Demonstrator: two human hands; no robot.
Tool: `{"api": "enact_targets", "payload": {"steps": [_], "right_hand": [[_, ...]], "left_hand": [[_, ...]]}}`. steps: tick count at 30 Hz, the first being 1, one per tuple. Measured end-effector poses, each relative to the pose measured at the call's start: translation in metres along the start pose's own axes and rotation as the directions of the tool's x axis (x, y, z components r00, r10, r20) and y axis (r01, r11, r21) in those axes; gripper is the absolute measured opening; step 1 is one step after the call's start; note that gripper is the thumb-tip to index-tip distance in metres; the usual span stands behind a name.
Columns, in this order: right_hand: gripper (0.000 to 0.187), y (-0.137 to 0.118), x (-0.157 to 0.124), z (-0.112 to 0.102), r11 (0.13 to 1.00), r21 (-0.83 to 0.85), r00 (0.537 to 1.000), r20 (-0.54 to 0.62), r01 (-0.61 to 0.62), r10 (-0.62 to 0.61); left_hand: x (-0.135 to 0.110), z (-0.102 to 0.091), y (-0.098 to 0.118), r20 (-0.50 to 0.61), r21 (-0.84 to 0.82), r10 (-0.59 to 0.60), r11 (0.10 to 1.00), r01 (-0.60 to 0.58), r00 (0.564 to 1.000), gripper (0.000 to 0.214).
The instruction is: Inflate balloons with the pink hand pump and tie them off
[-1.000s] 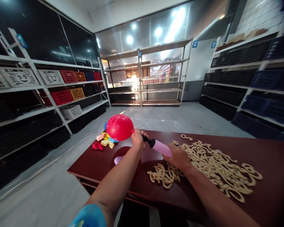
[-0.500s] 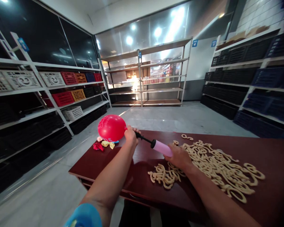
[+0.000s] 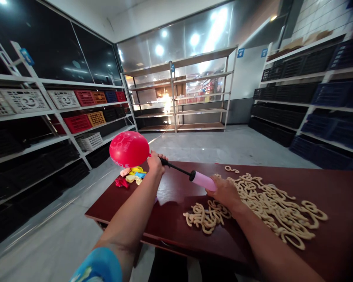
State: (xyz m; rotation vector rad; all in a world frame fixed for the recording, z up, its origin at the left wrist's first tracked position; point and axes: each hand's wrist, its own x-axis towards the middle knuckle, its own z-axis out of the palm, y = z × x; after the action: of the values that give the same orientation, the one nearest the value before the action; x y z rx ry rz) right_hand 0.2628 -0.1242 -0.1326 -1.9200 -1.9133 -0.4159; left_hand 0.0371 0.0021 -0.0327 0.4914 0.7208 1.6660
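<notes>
An inflated red balloon (image 3: 129,149) with pale printing hangs over the table's left corner, its neck running into my left hand (image 3: 157,163). That hand is closed around the neck and the black end of a balloon pump (image 3: 204,181). Between my hands the pump's black rod is drawn out of its pink barrel. My right hand (image 3: 225,192) is wrapped round the barrel's near end. Several uninflated balloons (image 3: 132,177), yellow, red, blue and pale pink, lie beneath the red balloon. Beige ring- and curl-shaped pieces (image 3: 267,201) are spread about and beyond my right hand.
The dark red-brown table (image 3: 170,213) spans the front. Shelves with coloured crates (image 3: 79,123) stand at left, and a rack with bare shelves (image 3: 204,113) at the back. Dark crates (image 3: 294,94) fill the right shelves. Grey floor (image 3: 217,148) lies beyond the table.
My left hand and the red balloon have moved left and slightly up, away from my right hand. More of the pump's rod shows, and more of the loose balloons are uncovered.
</notes>
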Motion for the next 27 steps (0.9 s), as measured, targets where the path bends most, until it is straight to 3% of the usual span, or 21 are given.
{"api": "enact_targets", "payload": {"steps": [7, 10, 15, 18, 20, 25, 27], "right_hand": [[0.027, -0.013, -0.008, 0.001, 0.997, 0.028, 0.997, 0.012, 0.070, -0.070], [0.028, -0.011, -0.007, -0.005, 0.998, 0.033, 0.999, 0.008, 0.049, -0.050], [0.029, -0.002, -0.001, -0.010, 0.998, 0.056, 1.000, 0.023, -0.004, 0.002], [0.029, -0.002, 0.000, -0.007, 0.999, 0.036, 0.999, 0.044, -0.017, 0.016], [0.029, -0.005, -0.002, -0.005, 1.000, 0.024, 0.998, 0.061, 0.001, -0.002], [0.028, -0.013, -0.007, -0.002, 0.996, 0.051, 0.996, 0.049, 0.072, -0.074], [0.027, -0.014, -0.008, -0.004, 0.996, 0.057, 0.997, 0.041, 0.070, -0.072]], "left_hand": [[-0.053, -0.002, -0.066, 0.067, 0.001, -0.082, 0.997, 0.082, 0.994, 0.036], [-0.051, 0.002, -0.061, 0.084, 0.023, -0.085, 0.996, 0.083, 0.993, 0.036], [-0.013, 0.003, -0.011, 0.061, 0.024, -0.021, 1.000, 0.020, 0.998, 0.032], [-0.003, 0.000, 0.001, 0.013, 0.014, 0.009, 1.000, -0.009, 1.000, 0.032], [-0.011, -0.003, -0.009, 0.011, 0.007, 0.006, 1.000, -0.006, 1.000, 0.032], [-0.054, -0.003, -0.059, 0.044, 0.000, -0.064, 0.998, 0.064, 0.997, 0.034], [-0.060, 0.000, -0.065, 0.056, 0.014, -0.075, 0.997, 0.074, 0.996, 0.036]]}}
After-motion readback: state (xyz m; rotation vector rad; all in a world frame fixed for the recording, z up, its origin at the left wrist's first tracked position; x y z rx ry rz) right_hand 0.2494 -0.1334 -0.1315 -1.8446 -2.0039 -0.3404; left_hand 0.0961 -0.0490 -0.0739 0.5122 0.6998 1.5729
